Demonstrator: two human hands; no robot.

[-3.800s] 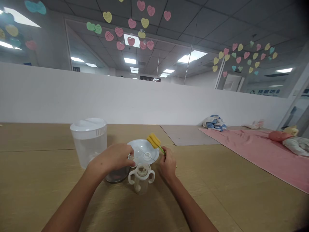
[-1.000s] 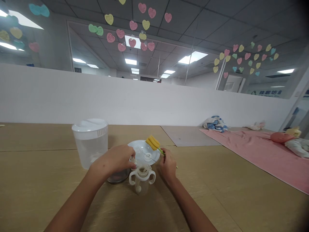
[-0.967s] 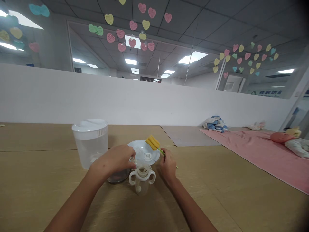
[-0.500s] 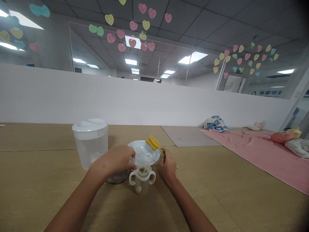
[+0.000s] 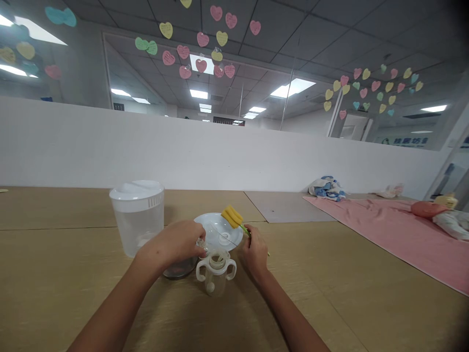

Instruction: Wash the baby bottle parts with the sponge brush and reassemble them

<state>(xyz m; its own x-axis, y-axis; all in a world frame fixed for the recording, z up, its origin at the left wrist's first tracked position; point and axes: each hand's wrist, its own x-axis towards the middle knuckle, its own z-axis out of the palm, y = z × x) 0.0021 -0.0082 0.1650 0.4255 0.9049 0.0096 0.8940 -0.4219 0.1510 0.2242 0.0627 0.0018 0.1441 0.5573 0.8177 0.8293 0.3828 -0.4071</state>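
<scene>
Clear and hard-looking, the small piece [image 5: 201, 243] at the left is pinched between the thumb and fingers of my left hand [image 5: 179, 242], which hides most of its shape. I judge it light and smooth, apt to slip, best held by its edge. Just to its right and nearer me, the bottle [image 5: 216, 282] stands upright on the table [image 5: 311, 303], neither hand on it. It should be light and stiff, and its two white handles [image 5: 232, 269] offer the surest hold. Its body is see-through, its mouth uncovered, with something pale and round showing low down. Farther right, my right hand [image 5: 255, 248] is wrapped around the thin green stem of the brush [image 5: 232, 216]. I expect its ridged yellow head, seen against the white bowl [image 5: 234, 241], to squash easily, so the firmer stem suits my grip.
</scene>
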